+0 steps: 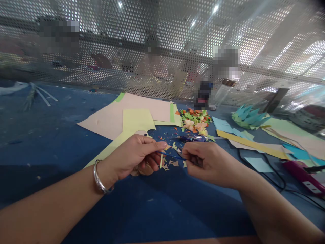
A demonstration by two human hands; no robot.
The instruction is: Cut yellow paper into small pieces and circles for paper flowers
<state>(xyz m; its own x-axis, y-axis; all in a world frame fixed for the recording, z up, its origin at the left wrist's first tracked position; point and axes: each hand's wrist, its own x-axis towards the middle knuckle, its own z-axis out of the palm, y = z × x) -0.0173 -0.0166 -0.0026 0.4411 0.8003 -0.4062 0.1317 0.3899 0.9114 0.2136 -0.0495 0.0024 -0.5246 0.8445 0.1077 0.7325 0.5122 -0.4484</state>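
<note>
A thin blue strand (172,156) runs between my two hands. My left hand (142,152), with a silver bangle at the wrist, pinches its near end between thumb and fingers. A narrow pale yellow strip (161,161) hangs beside those fingertips. My right hand (203,157) is closed in a fist around the strand's other end; a small dark grey piece shows at its knuckles, too hidden to name. Below and behind the hands lie small paper scraps (174,163). Rounded tan pieces (146,170) show partly under my left hand. A dark blue glue gun (193,138) lies just beyond my right hand.
Pink paper (109,117) and yellow paper (137,119) overlap behind my left hand. A pile of curled paper bits (195,120) and a spiky blue-green paper piece (247,117) sit farther back. A magenta power strip (303,176) with black cables lies right. A perforated metal screen (167,51) borders the blue table (152,210).
</note>
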